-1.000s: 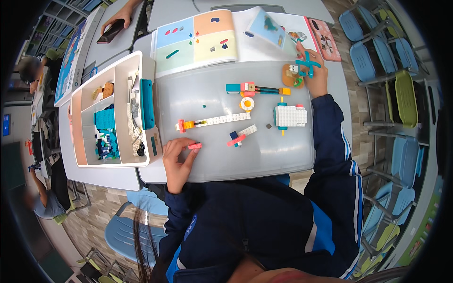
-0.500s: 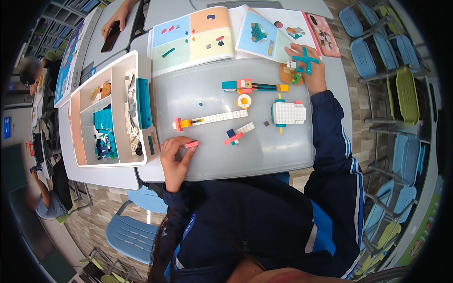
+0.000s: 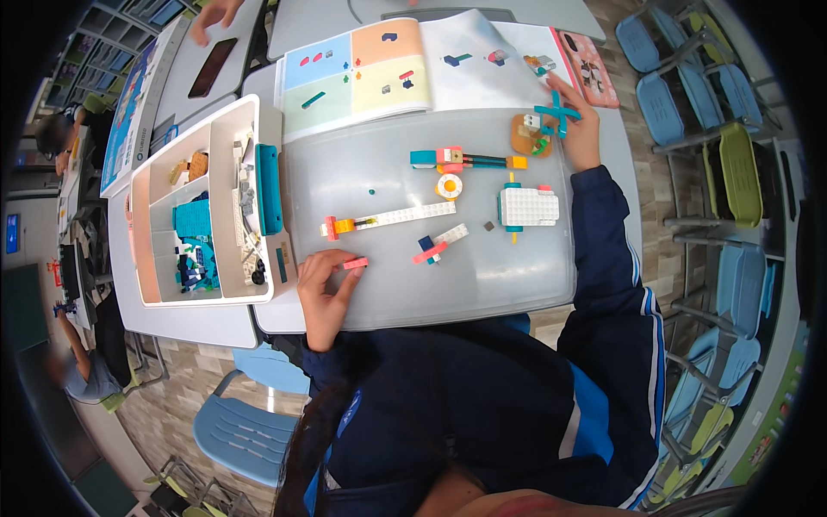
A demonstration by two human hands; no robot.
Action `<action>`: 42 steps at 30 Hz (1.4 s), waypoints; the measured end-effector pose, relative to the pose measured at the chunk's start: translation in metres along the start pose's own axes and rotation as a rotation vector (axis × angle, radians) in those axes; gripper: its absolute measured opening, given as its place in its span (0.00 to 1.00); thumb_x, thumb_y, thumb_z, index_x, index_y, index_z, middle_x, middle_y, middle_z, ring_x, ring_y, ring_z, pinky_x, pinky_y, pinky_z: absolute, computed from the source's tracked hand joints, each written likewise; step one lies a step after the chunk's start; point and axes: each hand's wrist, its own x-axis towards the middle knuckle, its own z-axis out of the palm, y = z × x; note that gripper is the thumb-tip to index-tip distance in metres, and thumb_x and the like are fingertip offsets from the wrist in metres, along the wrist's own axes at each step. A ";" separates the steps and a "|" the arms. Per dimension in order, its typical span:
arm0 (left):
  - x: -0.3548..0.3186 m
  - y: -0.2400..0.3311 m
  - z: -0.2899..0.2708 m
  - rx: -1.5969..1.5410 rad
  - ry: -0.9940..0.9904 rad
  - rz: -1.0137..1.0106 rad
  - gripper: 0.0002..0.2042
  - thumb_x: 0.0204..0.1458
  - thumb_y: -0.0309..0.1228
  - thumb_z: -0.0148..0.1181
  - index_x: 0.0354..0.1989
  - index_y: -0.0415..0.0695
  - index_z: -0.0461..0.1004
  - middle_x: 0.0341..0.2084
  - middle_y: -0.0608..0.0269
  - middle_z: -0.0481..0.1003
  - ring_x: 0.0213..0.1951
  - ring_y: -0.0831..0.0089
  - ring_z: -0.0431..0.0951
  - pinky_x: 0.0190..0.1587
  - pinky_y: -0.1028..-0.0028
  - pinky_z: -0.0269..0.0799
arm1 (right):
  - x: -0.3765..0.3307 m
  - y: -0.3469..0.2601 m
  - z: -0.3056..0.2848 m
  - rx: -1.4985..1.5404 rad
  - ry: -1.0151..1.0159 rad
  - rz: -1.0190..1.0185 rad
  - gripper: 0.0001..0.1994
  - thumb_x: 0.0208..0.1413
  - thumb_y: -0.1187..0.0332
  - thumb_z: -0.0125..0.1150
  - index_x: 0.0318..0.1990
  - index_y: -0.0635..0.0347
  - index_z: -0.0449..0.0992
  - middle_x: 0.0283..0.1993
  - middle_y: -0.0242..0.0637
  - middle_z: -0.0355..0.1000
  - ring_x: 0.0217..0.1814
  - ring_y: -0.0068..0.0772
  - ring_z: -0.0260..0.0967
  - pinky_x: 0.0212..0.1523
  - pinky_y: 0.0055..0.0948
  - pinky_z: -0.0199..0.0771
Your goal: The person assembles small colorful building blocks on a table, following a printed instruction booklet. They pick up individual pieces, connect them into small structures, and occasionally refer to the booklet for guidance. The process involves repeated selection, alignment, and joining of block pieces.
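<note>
My left hand (image 3: 324,291) is closed at the tray's near left, pinching a small pink brick (image 3: 356,263) between thumb and fingertips. At the far right, my right hand (image 3: 581,131) has its fingertips at the edge of a lifted, curling page (image 3: 482,53) of the picture booklet (image 3: 349,73). A teal cross-shaped piece (image 3: 560,112) partly covers that hand, beside a small build on a brown base (image 3: 530,136). Closest to my left hand are a long white beam with yellow and coral ends (image 3: 405,215) and a small white, navy and pink build (image 3: 438,246).
The grey tray (image 3: 379,302) also carries a white studded block with teal parts (image 3: 528,207), a yellow-white ring (image 3: 448,186) and a teal, pink and black build (image 3: 474,160). A compartment box of bricks (image 3: 207,284) stands left. A dark phone (image 3: 213,69) lies near another person's hand (image 3: 214,17).
The booklet's lifted page now shows different drawings and reaches farther right. My right fingers have shifted slightly up and right. Another person's hand has left the phone. My left hand keeps its grip.
</note>
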 end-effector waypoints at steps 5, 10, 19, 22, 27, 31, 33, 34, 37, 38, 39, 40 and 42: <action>0.004 -0.001 0.001 -0.013 0.007 0.062 0.10 0.45 0.26 0.71 0.37 0.44 0.81 0.36 0.64 0.80 0.36 0.66 0.73 0.43 0.70 0.64 | 0.022 0.007 -0.034 0.255 0.078 0.233 0.20 0.56 0.71 0.69 0.56 0.57 0.76 0.45 0.31 0.78 0.46 0.20 0.73 0.45 0.21 0.72; 0.002 -0.004 -0.001 -0.024 0.014 0.099 0.10 0.46 0.26 0.71 0.37 0.45 0.81 0.36 0.64 0.80 0.35 0.66 0.73 0.43 0.69 0.63 | 0.059 -0.073 -0.047 -0.105 -0.052 0.430 0.11 0.60 0.64 0.67 0.46 0.57 0.78 0.34 0.23 0.76 0.32 0.12 0.69 0.33 0.15 0.68; -0.001 -0.010 -0.004 -0.035 0.008 0.153 0.09 0.47 0.26 0.69 0.38 0.45 0.80 0.38 0.64 0.80 0.41 0.62 0.75 0.46 0.67 0.63 | 0.099 -0.179 0.071 -0.623 -0.268 -0.119 0.12 0.57 0.61 0.64 0.39 0.62 0.78 0.27 0.42 0.76 0.28 0.34 0.74 0.30 0.34 0.73; 0.000 -0.012 -0.004 -0.033 -0.019 0.162 0.09 0.48 0.27 0.69 0.38 0.45 0.80 0.38 0.64 0.80 0.42 0.62 0.75 0.47 0.67 0.63 | 0.063 -0.205 0.171 -0.923 -0.269 -0.499 0.05 0.56 0.70 0.58 0.36 0.60 0.77 0.31 0.49 0.77 0.34 0.52 0.78 0.34 0.46 0.77; 0.000 -0.012 -0.007 -0.044 -0.029 0.190 0.08 0.49 0.27 0.68 0.38 0.46 0.80 0.39 0.65 0.80 0.43 0.61 0.75 0.47 0.66 0.63 | 0.039 -0.219 0.294 -0.807 -0.449 -0.407 0.07 0.51 0.75 0.57 0.37 0.64 0.79 0.40 0.50 0.79 0.42 0.53 0.80 0.40 0.47 0.80; 0.000 -0.007 -0.008 -0.051 -0.026 0.184 0.08 0.48 0.26 0.68 0.37 0.43 0.80 0.39 0.62 0.80 0.43 0.60 0.76 0.50 0.65 0.64 | 0.041 -0.202 0.345 -0.717 -0.503 -0.258 0.09 0.53 0.74 0.57 0.40 0.64 0.81 0.43 0.54 0.79 0.46 0.55 0.80 0.44 0.48 0.80; 0.001 -0.004 -0.008 -0.051 -0.032 0.171 0.08 0.48 0.26 0.68 0.37 0.43 0.80 0.39 0.62 0.80 0.43 0.60 0.76 0.50 0.65 0.64 | 0.042 -0.193 0.355 -0.651 -0.501 -0.153 0.09 0.54 0.72 0.58 0.39 0.65 0.81 0.44 0.56 0.78 0.47 0.56 0.79 0.46 0.49 0.80; 0.002 -0.003 -0.009 -0.052 -0.038 0.166 0.08 0.48 0.26 0.68 0.37 0.43 0.80 0.39 0.62 0.80 0.44 0.60 0.76 0.50 0.65 0.64 | 0.046 -0.187 0.356 -0.595 -0.531 -0.111 0.10 0.54 0.71 0.58 0.39 0.65 0.81 0.45 0.57 0.78 0.48 0.57 0.79 0.46 0.50 0.79; 0.001 -0.006 -0.009 -0.036 -0.049 0.132 0.08 0.49 0.27 0.68 0.38 0.43 0.80 0.39 0.62 0.80 0.44 0.60 0.75 0.50 0.65 0.64 | 0.054 -0.172 0.363 -0.501 -0.643 -0.018 0.12 0.53 0.69 0.59 0.41 0.66 0.80 0.48 0.59 0.77 0.49 0.59 0.78 0.48 0.51 0.78; 0.001 -0.007 -0.009 -0.033 -0.042 0.150 0.08 0.49 0.27 0.68 0.38 0.44 0.80 0.39 0.63 0.80 0.43 0.61 0.75 0.49 0.66 0.64 | 0.056 -0.170 0.364 -0.524 -0.689 -0.010 0.13 0.53 0.68 0.60 0.44 0.67 0.79 0.49 0.59 0.77 0.49 0.59 0.78 0.49 0.52 0.77; 0.001 -0.008 -0.008 -0.029 -0.036 0.168 0.08 0.49 0.27 0.68 0.38 0.45 0.80 0.39 0.65 0.79 0.42 0.62 0.75 0.47 0.67 0.63 | 0.057 -0.168 0.366 -0.546 -0.735 -0.001 0.15 0.53 0.68 0.60 0.46 0.67 0.78 0.50 0.59 0.76 0.50 0.59 0.77 0.50 0.52 0.77; 0.002 -0.009 -0.008 -0.026 -0.029 0.186 0.08 0.49 0.28 0.69 0.38 0.46 0.80 0.39 0.66 0.79 0.41 0.63 0.74 0.46 0.67 0.63 | 0.055 -0.167 0.370 -0.581 -0.662 0.046 0.17 0.54 0.68 0.60 0.49 0.67 0.76 0.50 0.58 0.77 0.51 0.59 0.77 0.51 0.52 0.76; 0.003 -0.008 -0.008 -0.013 -0.031 0.192 0.08 0.48 0.28 0.69 0.38 0.46 0.80 0.39 0.66 0.79 0.40 0.63 0.74 0.46 0.68 0.63 | 0.043 -0.168 0.380 -0.648 -0.530 0.138 0.20 0.54 0.67 0.60 0.53 0.66 0.72 0.50 0.57 0.77 0.52 0.58 0.77 0.53 0.52 0.74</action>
